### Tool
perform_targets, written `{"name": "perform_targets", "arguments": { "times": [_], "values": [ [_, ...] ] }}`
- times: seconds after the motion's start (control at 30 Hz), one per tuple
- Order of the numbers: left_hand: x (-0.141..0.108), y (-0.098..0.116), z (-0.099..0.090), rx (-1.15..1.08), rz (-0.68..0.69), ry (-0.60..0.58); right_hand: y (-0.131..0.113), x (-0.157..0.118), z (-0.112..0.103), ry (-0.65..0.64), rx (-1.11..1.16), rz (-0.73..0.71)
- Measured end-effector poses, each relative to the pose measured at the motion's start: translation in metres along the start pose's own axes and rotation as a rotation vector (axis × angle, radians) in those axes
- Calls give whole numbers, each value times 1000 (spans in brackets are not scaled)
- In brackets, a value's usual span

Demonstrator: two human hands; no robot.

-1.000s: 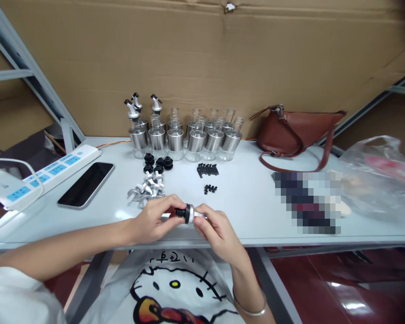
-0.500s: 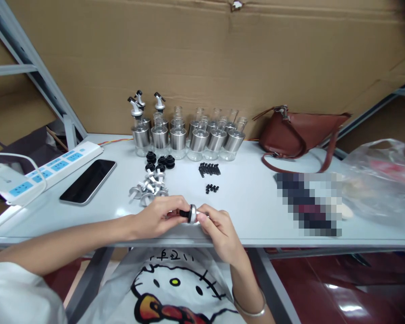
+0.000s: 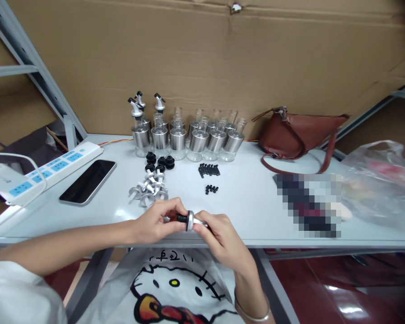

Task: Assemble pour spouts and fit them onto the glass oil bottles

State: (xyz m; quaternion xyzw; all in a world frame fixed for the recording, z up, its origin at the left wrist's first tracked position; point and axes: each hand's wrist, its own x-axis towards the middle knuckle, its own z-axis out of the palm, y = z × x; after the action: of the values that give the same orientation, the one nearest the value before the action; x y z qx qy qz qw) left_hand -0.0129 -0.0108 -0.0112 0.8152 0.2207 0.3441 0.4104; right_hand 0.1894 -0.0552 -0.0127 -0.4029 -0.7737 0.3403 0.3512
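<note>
A silver and black pourer top (image 3: 190, 221) is held sideways between both hands near the table's front edge. My left hand (image 3: 162, 219) pinches its black ribbed stopper. My right hand (image 3: 219, 234) grips the silver spout end, where a small dark lever shows. Behind my left hand lies a pile of silver spout pieces (image 3: 147, 198), with several black stoppers (image 3: 169, 162) just beyond. Small black levers (image 3: 209, 169) sit in a row, and tiny black caps (image 3: 211, 189) are grouped in front of them.
Several glass bottles with metal sleeves (image 3: 177, 139) stand at the back; some carry pourers. A phone (image 3: 88, 182) and power strip (image 3: 59, 166) lie left. On the right are a brown bag (image 3: 303, 132), a pixelated item (image 3: 308, 207) and a plastic bag (image 3: 378, 189).
My right hand has shifted slightly right and down, turning outward. More of the silver spout and a dark lever now show between the hands.
</note>
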Motion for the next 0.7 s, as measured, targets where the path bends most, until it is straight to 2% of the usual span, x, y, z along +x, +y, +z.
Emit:
{"name": "perform_targets", "arguments": {
  "times": [0.07, 0.27, 0.4, 0.57, 0.7],
  "values": [
    [0, 3, 0, -7, 3, -32, -3, -3, -1, -4, 4, 7],
    [4, 10, -1, 113, 267, -111, -17, -11, -1, -25, 107, 150],
    [6, 10, -2, 187, 335, -167, -18, -12, 1, -24, 240, 254],
    [6, 5, -4, 362, 419, -240, -7, -9, -2, -164, 461, 370],
    [4, 3, -3, 515, 499, -221, 1, -4, -4, -233, 629, 402]
  ]
}}
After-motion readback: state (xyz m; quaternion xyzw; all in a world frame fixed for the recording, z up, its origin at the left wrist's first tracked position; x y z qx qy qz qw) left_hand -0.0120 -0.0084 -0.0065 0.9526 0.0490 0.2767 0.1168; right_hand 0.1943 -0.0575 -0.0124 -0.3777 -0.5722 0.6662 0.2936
